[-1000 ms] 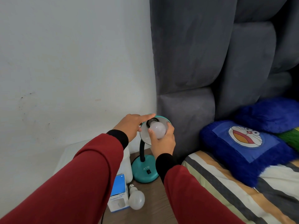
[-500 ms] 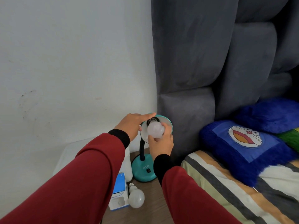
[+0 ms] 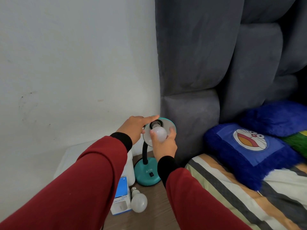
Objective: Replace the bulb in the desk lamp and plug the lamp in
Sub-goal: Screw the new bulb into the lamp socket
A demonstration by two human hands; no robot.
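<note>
Between the right hand's fingertips (image 3: 171, 130) and thumb sits a frosted white bulb (image 3: 159, 133), its metal screw base pointing up toward the black socket (image 3: 155, 125) inside the lamp shade (image 3: 167, 126). The right hand (image 3: 164, 144) curls closed around the bulb's round end from below. The left hand (image 3: 132, 130) rests against the shade's left rim, its fingers mostly straight, the index finger laid along the teal top edge and nothing gripped inside the palm. Both arms wear dark red sleeves with black cuffs. The teal desk lamp (image 3: 147, 173) stands on a wooden bedside table (image 3: 154, 211), its black flexible neck rising from a round base with a small black switch. Near the base, toward the viewer, a second white bulb (image 3: 138, 202) lies on its side, touching a blue and white bulb box (image 3: 121, 199). Behind these stands a white container, partly hidden by the left sleeve. To the right are a grey padded headboard (image 3: 216, 63), a striped bedsheet (image 3: 240, 196) and a blue cartoon cushion (image 3: 249, 151).
</note>
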